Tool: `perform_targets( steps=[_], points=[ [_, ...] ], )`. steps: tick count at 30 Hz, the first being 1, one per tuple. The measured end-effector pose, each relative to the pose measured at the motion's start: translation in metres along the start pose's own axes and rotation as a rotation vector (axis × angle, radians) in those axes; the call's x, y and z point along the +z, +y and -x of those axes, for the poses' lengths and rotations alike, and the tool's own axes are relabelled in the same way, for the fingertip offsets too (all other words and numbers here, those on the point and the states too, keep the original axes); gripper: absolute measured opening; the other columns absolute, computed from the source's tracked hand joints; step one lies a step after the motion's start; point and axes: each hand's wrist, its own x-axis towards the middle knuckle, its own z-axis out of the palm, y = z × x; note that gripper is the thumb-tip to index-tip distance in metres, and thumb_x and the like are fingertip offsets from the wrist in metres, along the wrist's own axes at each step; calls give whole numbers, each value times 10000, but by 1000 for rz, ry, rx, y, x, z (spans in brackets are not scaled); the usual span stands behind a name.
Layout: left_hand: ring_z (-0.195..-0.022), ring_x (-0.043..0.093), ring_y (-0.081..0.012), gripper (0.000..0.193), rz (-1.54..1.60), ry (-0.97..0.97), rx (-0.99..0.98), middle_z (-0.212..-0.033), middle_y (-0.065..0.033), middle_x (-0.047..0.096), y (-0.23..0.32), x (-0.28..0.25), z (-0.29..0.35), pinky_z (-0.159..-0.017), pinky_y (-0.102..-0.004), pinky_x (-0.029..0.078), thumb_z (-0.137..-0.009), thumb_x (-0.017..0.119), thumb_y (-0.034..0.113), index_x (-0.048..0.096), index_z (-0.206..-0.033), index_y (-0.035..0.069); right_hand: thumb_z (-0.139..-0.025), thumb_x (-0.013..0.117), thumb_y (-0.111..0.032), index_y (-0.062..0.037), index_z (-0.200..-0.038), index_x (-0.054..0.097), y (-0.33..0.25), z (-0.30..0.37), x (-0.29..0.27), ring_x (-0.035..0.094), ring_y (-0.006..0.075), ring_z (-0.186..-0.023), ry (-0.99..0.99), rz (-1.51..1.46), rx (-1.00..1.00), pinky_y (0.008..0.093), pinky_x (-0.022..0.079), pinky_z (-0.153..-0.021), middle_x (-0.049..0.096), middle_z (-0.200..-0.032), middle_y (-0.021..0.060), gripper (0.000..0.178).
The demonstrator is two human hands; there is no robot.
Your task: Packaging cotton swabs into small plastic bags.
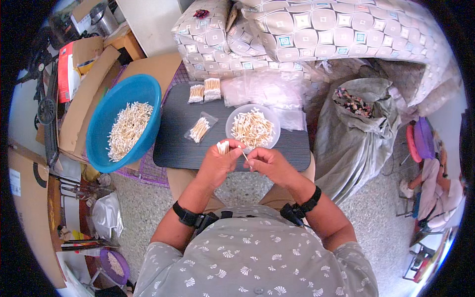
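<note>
My left hand [217, 162] is closed round a small bunch of cotton swabs [223, 147], their white tips showing above the fingers. A single cotton swab [244, 154] spans the gap between both hands, pinched by the fingers of my right hand [267, 164]. Just beyond them stands a whitish plastic bowl [278, 129] heaped with loose swabs [253, 127]. To its left lies a clear bag of swabs [200, 129] on the dark table [173, 143]. Two stacks of packed swabs [212, 89] sit at the table's far edge.
A big blue basin [94, 143] of swabs stands left of the table, beside cardboard boxes [81, 109]. Clear plastic bags [267, 89] cover the table's far right. A grey cloth sack [346, 143] slumps at the right. A patterned sofa [316, 29] stands behind. Another person [438, 190] sits far right.
</note>
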Motion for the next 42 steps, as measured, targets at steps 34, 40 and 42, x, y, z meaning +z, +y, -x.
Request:
perform_targets(
  steps=[34, 40, 42],
  points=[
    [-471, 383, -26, 158, -382, 5, -159, -666, 41, 548, -8, 10, 7, -409, -192, 291, -867, 621, 187, 630, -939, 46, -817, 665, -137, -41, -835, 608, -1, 4, -10, 483, 49, -626, 326, 85, -215, 223, 406, -552, 569, -708, -20, 113],
    [-478, 385, -26, 110, -269, -64, -139, -629, 59, 501, -14, 10, 5, -421, -190, 294, -847, 646, 168, 607, -867, 67, -834, 655, -159, -46, -831, 605, 7, 4, -4, 469, 39, -634, 276, 130, -224, 223, 393, -542, 549, -689, -36, 124],
    [-473, 381, -25, 107, -291, -65, -132, -616, 65, 487, -13, 9, 4, -414, -192, 289, -845, 650, 166, 604, -860, 69, -837, 649, -158, -48, -827, 603, 7, 4, -4, 469, 40, -634, 276, 144, -227, 224, 390, -539, 548, -686, -39, 120]
  ],
)
